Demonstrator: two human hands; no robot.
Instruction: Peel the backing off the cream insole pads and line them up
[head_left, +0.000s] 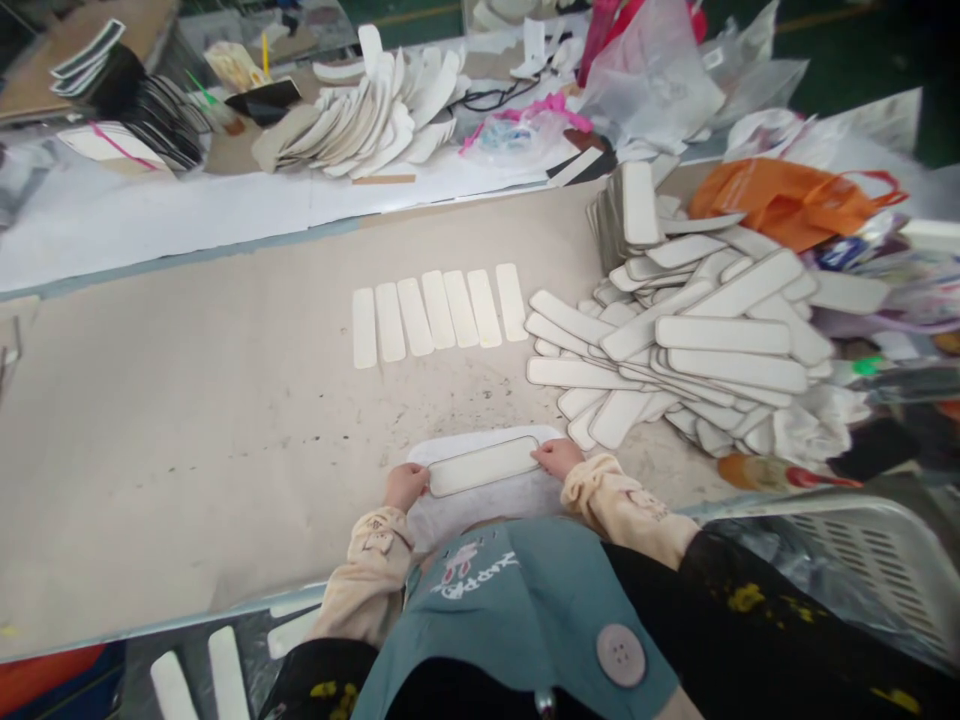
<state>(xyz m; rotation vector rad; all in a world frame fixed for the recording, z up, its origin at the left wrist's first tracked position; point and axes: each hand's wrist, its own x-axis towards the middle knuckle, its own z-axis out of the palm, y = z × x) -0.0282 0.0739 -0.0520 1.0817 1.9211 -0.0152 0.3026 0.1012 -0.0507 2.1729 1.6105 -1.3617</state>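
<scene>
A long white strip with rounded corners and a dark edge (484, 467) lies between my hands, slightly tilted up to the right. My left hand (406, 487) pinches its left end, and my right hand (559, 458) pinches its right end. Beneath it is a white rounded sheet (442, 520) at the table's front edge. Further back, several plain white strips (458, 309) stand side by side in a row. To the right rises a large heap of dark-edged white strips (724, 335).
An orange bag (795, 200) and clear plastic bags (649, 75) sit behind the heap. Curved white pieces (375, 110) are stacked at the back. A bottle with a red tip (780, 473) lies at right, above a plastic basket (885, 560). More white strips (229, 670) lie below the table's front edge.
</scene>
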